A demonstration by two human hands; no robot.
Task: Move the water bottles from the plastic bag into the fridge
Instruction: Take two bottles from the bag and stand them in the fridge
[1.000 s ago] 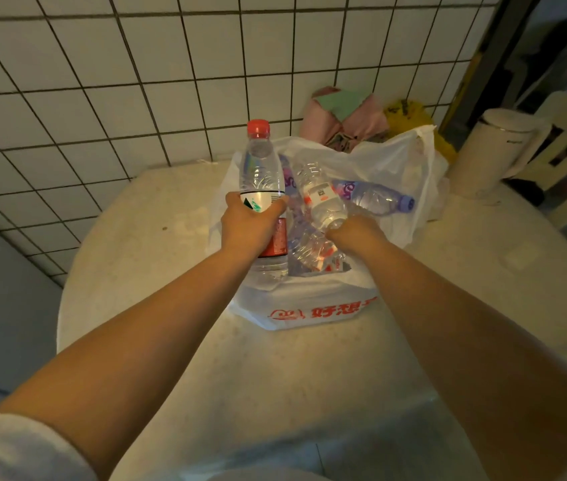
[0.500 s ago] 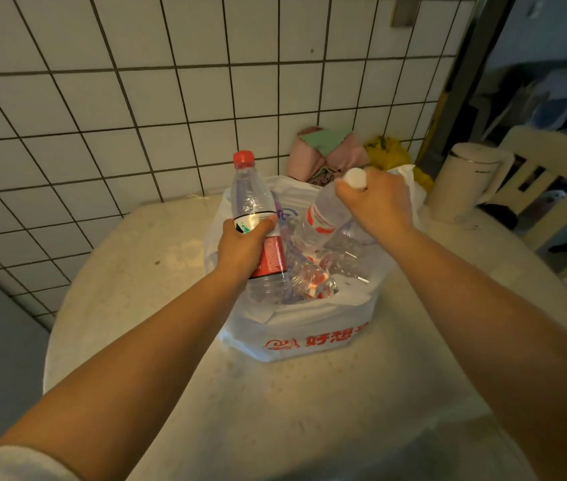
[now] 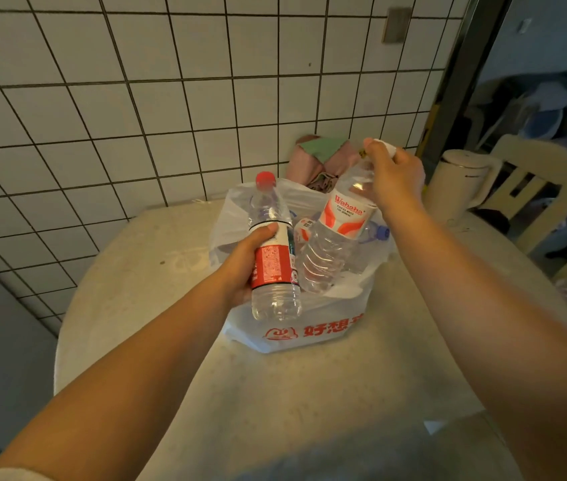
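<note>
Red-capped bottle [image 3: 272,253]: left hand [image 3: 240,265] is gripping it round the label, clear of the plastic bag [image 3: 296,328]. White-capped bottle [image 3: 339,234]: right hand [image 3: 394,178] is grasping its neck, base hanging just over the bag. Further bottles are lying inside the bag on the worktop [image 3: 157,258]. Step: extraction. Next: carrying both to the fridge, not in view.
</note>
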